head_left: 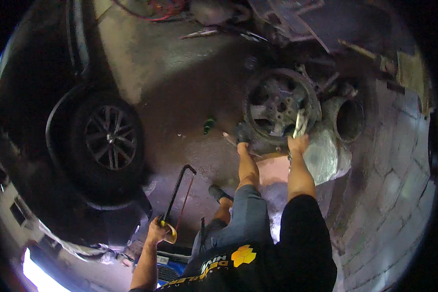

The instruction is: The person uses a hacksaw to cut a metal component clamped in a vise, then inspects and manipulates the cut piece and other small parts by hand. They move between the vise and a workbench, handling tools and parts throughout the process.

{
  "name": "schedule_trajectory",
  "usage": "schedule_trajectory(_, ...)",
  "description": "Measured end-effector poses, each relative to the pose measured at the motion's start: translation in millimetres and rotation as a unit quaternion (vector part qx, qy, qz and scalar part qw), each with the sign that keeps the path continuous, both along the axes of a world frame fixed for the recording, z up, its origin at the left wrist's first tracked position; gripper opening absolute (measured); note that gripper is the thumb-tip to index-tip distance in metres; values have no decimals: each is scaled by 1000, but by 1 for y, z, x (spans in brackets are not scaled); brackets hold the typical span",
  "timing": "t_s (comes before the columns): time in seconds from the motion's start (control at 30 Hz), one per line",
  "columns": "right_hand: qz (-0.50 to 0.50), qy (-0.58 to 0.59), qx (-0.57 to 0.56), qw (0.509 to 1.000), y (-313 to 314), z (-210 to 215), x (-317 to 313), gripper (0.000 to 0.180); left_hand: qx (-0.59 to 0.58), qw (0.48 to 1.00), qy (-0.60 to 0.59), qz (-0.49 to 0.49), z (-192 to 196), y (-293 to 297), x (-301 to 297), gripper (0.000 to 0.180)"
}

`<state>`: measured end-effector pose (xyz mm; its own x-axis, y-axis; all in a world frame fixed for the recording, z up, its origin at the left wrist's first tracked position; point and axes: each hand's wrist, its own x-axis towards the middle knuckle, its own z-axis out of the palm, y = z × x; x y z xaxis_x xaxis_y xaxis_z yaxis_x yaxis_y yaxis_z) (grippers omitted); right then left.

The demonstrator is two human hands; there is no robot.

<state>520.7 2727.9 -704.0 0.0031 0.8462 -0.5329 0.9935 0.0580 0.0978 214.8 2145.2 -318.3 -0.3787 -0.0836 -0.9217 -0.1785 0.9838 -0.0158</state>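
Note:
My left hand [156, 231] is closed around the yellow handle of a hacksaw [173, 193]. Its black frame points away from me, and a thin red blade runs along the right side. Out to the right, my right hand [297, 143] grips a pale, elongated piece [301, 121] whose kind I cannot make out. That piece overlaps the near right part of a dirty wheel rim [282, 105]; whether it touches the rim I cannot tell. A wrapped, shiny translucent bundle [322, 155] sits beside my right forearm.
A dark car's mounted wheel [110, 137] stands at the left. A small green item [209, 126] lies on the floor near my forward foot. Past the rim is a hollow cylinder [350, 120], with a block wall [399, 180] along the right. Clutter [219, 12] lies at the far side.

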Motion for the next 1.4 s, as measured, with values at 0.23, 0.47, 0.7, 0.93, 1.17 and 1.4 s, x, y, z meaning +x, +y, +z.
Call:
schedule_trajectory(0.23,58,235,-174,954,-61,21,78,54,-64,994,78,44,31,-126,169,57)
schedule_trajectory(0.47,137,-73,-350,924,-210,97,16,20,-60,984,99,137,59,-320,310,55)
schedule_trajectory(0.7,923,11,-224,312,-268,164,-120,19,-59,969,42,237,-29,-430,513,55)
schedule_trajectory(0.93,785,-100,-334,513,-527,290,-223,24,-33,912,18,409,-37,-475,633,44)
schedule_trajectory(1.17,831,-137,-307,444,-804,313,-247,24,-48,837,26,545,-40,-593,667,44)
schedule_trajectory(1.4,880,-147,-288,347,-1131,280,-290,26,-55,939,56,335,-24,-825,652,38)
